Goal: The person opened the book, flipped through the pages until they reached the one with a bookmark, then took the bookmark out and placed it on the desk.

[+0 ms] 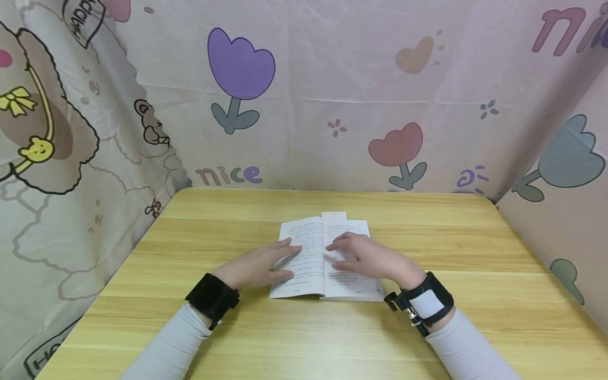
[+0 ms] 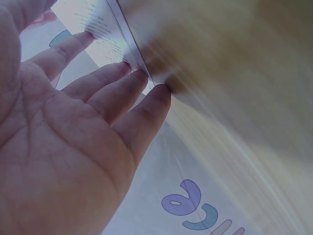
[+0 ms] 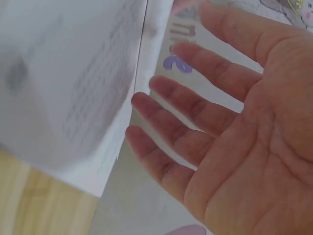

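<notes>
We see the book [image 1: 311, 258] lying open near the middle of the tabletop [image 1: 304, 340], between the left hand [image 1: 263, 264] and the right hand [image 1: 375, 257]; the fingers of both are loosely extended, grasping nothing; with no page pinched, we judge the leaves could spring up and lose the place; a sideways brush could skew the book; a bump could dislodge the white slip [image 1: 334, 215] jutting past its far edge.
</notes>
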A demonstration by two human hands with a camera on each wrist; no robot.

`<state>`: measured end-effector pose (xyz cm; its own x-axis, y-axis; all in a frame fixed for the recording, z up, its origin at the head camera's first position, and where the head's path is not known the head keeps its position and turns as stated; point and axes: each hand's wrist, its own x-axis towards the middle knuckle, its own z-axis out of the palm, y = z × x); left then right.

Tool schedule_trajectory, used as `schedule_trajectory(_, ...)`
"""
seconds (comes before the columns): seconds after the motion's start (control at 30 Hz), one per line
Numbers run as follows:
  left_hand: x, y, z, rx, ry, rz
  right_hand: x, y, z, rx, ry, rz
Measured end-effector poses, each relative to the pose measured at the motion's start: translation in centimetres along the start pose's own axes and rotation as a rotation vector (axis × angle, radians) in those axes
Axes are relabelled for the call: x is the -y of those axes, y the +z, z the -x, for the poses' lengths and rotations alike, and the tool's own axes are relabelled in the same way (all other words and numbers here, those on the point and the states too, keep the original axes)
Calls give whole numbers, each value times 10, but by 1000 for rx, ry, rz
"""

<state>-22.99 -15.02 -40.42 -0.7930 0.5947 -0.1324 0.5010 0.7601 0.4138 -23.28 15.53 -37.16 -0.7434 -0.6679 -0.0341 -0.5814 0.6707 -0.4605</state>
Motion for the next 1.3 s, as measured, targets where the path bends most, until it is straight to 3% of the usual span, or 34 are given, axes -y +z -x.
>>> schedule_trajectory(0.3, 0, 0, 0, 1, 8, -5, -19, -15, 6, -14, 147, 15)
schedule_trajectory(0.53, 0, 1, 3, -1, 6, 7, -27, -22, 8, -7, 178, 35)
schedule_trajectory(0.83, -1, 1, 6, 0, 2, 18, -38, -25, 13, -3, 290, 22)
schedule_trajectory(1.3, -1, 0, 3, 7, 13, 14, -56, -27, 17, 28, 354, 39)
